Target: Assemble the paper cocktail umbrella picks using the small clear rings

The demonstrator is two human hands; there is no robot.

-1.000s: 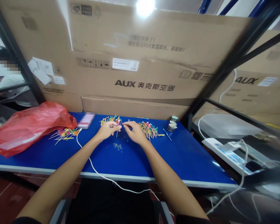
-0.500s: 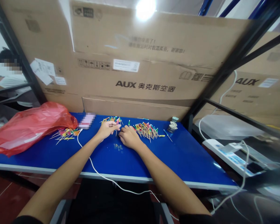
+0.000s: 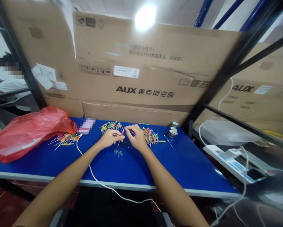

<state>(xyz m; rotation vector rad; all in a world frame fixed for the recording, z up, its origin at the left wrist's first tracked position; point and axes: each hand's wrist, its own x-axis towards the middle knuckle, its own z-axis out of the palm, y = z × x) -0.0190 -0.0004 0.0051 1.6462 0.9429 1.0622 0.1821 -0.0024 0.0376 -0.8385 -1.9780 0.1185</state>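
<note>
My left hand point(image 3: 111, 138) is closed around a folded pink cocktail umbrella point(image 3: 122, 132), its wooden stick pointing down below the fingers. Close to the umbrella's top, the fingertips of my right hand point(image 3: 137, 137) are pinched together; whatever lies between them is too small to make out. Several tiny clear rings point(image 3: 119, 153) lie on the blue table point(image 3: 103, 167) below the hands. Behind my left hand is a pile of folded cocktail umbrellas point(image 3: 111, 125). A larger pile of them point(image 3: 151, 137) lies beyond my right hand, partly hidden by it.
A red plastic bag point(image 3: 35, 130) lies at the left, with more cocktail umbrellas point(image 3: 65, 138) beside it. Near them is a pink phone-like object point(image 3: 86, 125) with a white cable point(image 3: 96, 179). Small stacked tubs point(image 3: 173, 130) stand back right. Cardboard point(image 3: 143, 78) rises behind; a person point(image 3: 12, 85) is far left.
My right hand has lifted and turned, its fingers now up at the pink umbrella's top. My left hand still holds that umbrella. The whole view has shifted slightly.
</note>
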